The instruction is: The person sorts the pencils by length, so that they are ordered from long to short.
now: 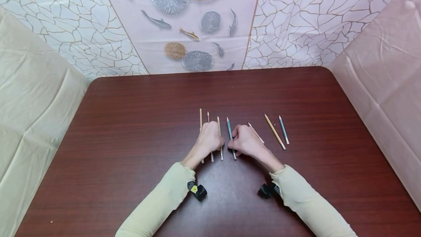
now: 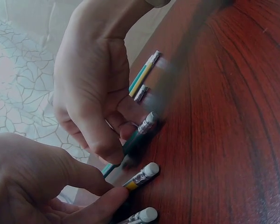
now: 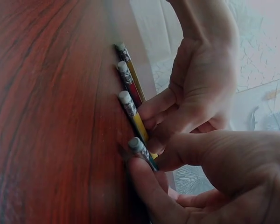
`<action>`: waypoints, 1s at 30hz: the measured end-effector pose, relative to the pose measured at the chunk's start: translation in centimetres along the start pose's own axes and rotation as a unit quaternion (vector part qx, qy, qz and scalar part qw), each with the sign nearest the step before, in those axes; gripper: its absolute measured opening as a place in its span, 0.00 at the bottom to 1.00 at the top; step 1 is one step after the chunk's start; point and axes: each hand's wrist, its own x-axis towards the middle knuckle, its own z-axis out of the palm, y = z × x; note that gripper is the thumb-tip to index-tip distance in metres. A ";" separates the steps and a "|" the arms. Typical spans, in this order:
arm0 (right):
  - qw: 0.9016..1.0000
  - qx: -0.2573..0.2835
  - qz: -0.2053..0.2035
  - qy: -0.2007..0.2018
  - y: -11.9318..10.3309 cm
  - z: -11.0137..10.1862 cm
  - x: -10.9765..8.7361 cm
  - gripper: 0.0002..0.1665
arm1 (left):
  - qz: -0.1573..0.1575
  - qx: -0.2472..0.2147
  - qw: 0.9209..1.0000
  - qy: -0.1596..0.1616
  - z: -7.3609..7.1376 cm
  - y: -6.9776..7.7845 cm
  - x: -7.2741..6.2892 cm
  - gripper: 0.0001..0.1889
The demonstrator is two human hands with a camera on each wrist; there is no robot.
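My left hand [image 1: 209,136] pinches a yellow pencil [image 3: 139,122] between thumb and fingers, near its silver ferrule and white eraser. Just right of it, my right hand [image 1: 247,141] grips a teal pencil [image 1: 229,127] by its eraser half. Both pencils lie nearly upright in the head view, tips pointing away, with a narrow gap between them. Left of the yellow pencil, a red pencil [image 3: 132,91] and another yellow pencil [image 3: 136,80] line up alongside, partly hidden by my left hand in the head view.
Beyond my right hand, a short pale pencil [image 1: 259,136], a long yellow pencil [image 1: 275,131] and a short blue pencil [image 1: 284,130] lie slanted. The dark red-brown table [image 1: 131,120] meets a patterned cloth backdrop [image 1: 197,17] at its far edge.
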 end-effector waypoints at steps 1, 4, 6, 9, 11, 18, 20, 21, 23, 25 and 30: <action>1.000 -0.003 0.000 0.002 0.0 0.0 0.0 0.11 | 0.000 -0.001 1.000 0.000 0.0 0.0 0.0 0.13; 1.000 -0.013 -0.008 0.005 0.0 0.2 0.1 0.10 | 0.004 0.005 1.000 0.004 0.0 0.0 0.1 0.13; 1.000 -0.016 -0.012 0.006 -0.1 0.2 0.2 0.10 | 0.005 0.008 1.000 0.005 0.0 0.0 0.1 0.13; 1.000 -0.023 -0.008 0.008 -0.3 0.4 0.2 0.10 | 0.006 0.008 1.000 0.002 0.0 0.0 0.1 0.13; 0.999 -0.032 -0.008 0.010 -0.4 0.4 0.2 0.10 | 0.005 0.008 1.000 -0.001 0.0 0.0 0.1 0.13; 0.998 -0.053 -0.014 0.019 -0.5 0.6 0.4 0.08 | 0.008 0.010 1.000 -0.001 0.0 0.1 0.1 0.12; 0.998 -0.051 -0.015 0.017 -0.5 0.6 0.5 0.08 | 0.008 0.012 1.000 0.002 0.0 0.0 0.1 0.12; 0.999 -0.049 -0.016 0.017 -0.5 0.6 0.6 0.08 | 0.008 0.011 1.000 0.002 0.0 0.0 0.1 0.13; 0.999 -0.045 -0.017 0.016 -0.5 0.5 0.6 0.07 | 0.007 0.008 1.000 0.002 0.0 0.1 0.1 0.12; 0.999 -0.039 -0.018 0.014 -0.4 0.4 0.6 0.07 | 0.007 0.005 1.000 0.002 0.0 0.1 0.2 0.12; 0.999 -0.028 -0.012 0.012 -0.4 0.5 0.5 0.06 | 0.003 0.003 1.000 -0.002 0.0 0.0 0.1 0.12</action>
